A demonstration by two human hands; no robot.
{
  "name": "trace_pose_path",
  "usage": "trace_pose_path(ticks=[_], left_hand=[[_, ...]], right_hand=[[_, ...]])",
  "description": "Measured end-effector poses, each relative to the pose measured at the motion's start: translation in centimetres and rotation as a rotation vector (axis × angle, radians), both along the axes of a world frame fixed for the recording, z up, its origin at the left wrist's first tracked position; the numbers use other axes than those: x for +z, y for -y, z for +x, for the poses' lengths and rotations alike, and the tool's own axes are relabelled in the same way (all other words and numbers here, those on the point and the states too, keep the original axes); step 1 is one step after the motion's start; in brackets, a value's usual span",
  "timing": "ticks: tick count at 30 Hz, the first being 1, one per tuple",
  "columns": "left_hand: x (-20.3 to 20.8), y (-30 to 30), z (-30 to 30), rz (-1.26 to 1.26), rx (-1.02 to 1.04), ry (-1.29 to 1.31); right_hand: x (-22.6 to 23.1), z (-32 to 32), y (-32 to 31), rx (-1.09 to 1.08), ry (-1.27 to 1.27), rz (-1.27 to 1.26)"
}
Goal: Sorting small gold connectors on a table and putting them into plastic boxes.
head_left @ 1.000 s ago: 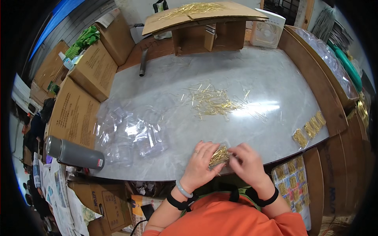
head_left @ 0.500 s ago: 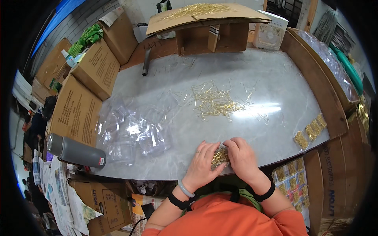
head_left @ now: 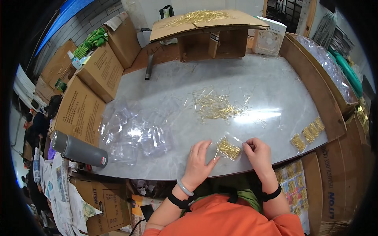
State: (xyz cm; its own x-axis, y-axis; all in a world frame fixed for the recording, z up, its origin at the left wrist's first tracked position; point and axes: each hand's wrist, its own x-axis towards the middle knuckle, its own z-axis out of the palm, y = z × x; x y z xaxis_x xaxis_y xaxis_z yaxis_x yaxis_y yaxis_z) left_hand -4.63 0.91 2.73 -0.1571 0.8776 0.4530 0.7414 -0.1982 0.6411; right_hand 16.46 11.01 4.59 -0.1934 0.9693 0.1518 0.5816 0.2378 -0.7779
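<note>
A clear plastic box (head_left: 234,141) filled with thin gold wire hooks (head_left: 227,149) sits near the front edge of the table. My right hand (head_left: 258,156) pinches the right edge of the box between thumb and curled fingers. At the left side, my left hand (head_left: 198,162) has its fingers and thumb spread apart. Its thumb tip reaches the lower left corner of the box; whether it presses there I cannot tell. Beyond both hands lies a loose heap of gold wire hooks (head_left: 216,104). Several empty clear plastic boxes (head_left: 136,133) lie to the left.
At the right edge stand several filled boxes (head_left: 311,133) in a row. A grey bottle (head_left: 80,149) lies slanted at the left, by cardboard cartons (head_left: 76,112). A dark metal tube (head_left: 149,67), a cardboard shelf (head_left: 212,47) and a white fan (head_left: 269,36) are at the back.
My hands have moved apart from around the gold hooks, uncovering the filled clear box. The right hand has shifted right and now pinches the box's edge; the left hand's fingers have spread.
</note>
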Motion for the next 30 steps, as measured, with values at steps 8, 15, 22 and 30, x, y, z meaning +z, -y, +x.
trace_pose_path(ticks=[8,15,22,30], left_hand=[[0.7,0.0,1.6,-0.061,-0.030,-0.084],[2.3,-0.2,2.2,-0.075,-0.041,-0.154],[0.9,-0.3,2.7,0.006,0.009,-0.099],[-0.1,-0.2,3.4,0.115,0.018,-0.205]], right_hand=[[0.2,0.1,4.2,0.026,-0.019,-0.090],[0.0,-1.3,6.4,0.227,-0.118,-0.124],[1.7,-0.5,1.0,0.133,-0.144,0.053],[-0.4,-1.5,-2.3,0.310,-0.152,0.180]])
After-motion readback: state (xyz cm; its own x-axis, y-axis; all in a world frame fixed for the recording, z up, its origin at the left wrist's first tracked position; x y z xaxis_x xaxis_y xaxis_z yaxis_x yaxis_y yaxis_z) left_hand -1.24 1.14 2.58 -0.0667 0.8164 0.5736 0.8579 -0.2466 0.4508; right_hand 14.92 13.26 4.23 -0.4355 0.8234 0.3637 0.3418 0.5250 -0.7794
